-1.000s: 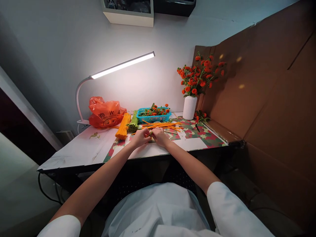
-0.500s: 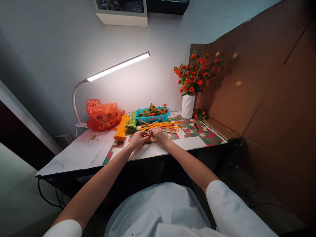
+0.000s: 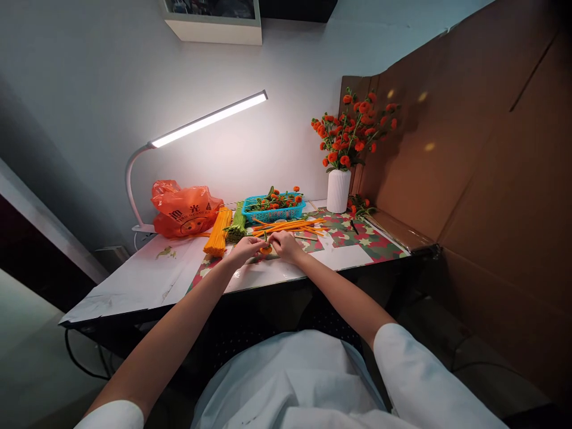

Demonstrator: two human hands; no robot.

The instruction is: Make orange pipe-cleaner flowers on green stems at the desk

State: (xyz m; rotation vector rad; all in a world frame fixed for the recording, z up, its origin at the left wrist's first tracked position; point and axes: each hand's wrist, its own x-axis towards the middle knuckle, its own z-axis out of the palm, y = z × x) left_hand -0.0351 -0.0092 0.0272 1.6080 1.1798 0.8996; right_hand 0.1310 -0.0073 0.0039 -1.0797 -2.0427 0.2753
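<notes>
Close together over the near part of the table, my left hand (image 3: 245,248) and my right hand (image 3: 286,245) are both pinched at a small orange pipe-cleaner flower (image 3: 266,250). Its orange head hangs downward, and a short green stem stands up between my fingertips. Fine detail at the fingertips is too small to make out. Just beyond my hands lie loose orange pipe cleaners (image 3: 292,226). To the left are a thick bundle of orange pipe cleaners (image 3: 218,232) and a green bundle (image 3: 237,226).
Behind the loose stems, a blue basket (image 3: 273,213) holds orange flowers with green leaves. A white ribbed vase (image 3: 338,192) of orange flowers stands at the back right, beside a cardboard wall (image 3: 447,167). An orange plastic bag (image 3: 185,211) and a lit lamp (image 3: 210,121) are at left.
The orange flower head now shows below my fingers, with its green stem upright; before, my hands mostly covered it. My left hand has shifted slightly left. The view has turned a little.
</notes>
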